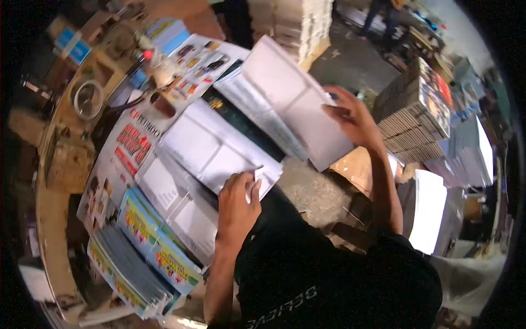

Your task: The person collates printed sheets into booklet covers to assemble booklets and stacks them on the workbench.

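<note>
My right hand [353,118] is closed at the right edge of a large pale sheet [296,93], which lies tilted over a stack of pages [260,112]. A small dark and white bit shows by its fingertips, too blurred to name. My left hand [241,200] rests at the near corner of a stack of white printed sheets [211,142], fingers curled. A small white piece [258,174] sticks up between its thumb and fingers; whether it is a page corner or a separate thing, I cannot tell. Between the two stacks lies a dark green cover [244,123].
More printed sheets [172,192] and colourful booklets [148,236] lie at the left, with a booklet stack [118,268] nearest. A brown cup [163,104] and a clear ring-shaped object [88,100] stand beyond. Bundled books [413,118] are piled at the right. A person [382,19] stands far back.
</note>
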Demonstrator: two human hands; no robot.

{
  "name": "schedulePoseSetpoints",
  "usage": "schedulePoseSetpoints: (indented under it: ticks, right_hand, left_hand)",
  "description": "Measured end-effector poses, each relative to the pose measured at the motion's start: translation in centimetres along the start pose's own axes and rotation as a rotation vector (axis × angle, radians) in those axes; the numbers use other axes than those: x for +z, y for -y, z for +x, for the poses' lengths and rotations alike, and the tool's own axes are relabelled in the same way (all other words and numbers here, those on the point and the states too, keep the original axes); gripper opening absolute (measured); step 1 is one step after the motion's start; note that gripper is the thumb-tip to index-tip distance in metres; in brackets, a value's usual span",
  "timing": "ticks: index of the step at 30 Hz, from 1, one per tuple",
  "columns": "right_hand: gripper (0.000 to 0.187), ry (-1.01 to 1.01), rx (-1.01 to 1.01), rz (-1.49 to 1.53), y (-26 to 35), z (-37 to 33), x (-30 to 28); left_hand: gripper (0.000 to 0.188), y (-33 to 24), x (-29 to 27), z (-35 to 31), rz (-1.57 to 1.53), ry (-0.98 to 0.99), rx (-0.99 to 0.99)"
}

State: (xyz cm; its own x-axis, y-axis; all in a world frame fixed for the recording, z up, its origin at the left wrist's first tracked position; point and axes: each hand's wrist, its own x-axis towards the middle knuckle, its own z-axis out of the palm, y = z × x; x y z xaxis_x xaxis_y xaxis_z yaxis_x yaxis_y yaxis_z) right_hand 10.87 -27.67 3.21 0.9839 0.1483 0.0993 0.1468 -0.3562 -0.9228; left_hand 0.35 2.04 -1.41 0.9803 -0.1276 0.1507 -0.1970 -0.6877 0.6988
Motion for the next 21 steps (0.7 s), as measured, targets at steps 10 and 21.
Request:
schedulePoseSetpoints:
  ticks: [10, 21]
  right_hand:
    - [0.042, -0.039, -0.072, 0.069, -0.1, 2.8, 6.6]
    - [0.046, 0.232, 0.124, 0.249, -2.7, -0.5, 15.0]
  left_hand:
    - [0.016, -1.5, 0.1, -3.5, -0.451, -0.385, -0.310]
    - [0.032, -1.2, -5.1, -6.3, -0.286, -0.247, -0.043]
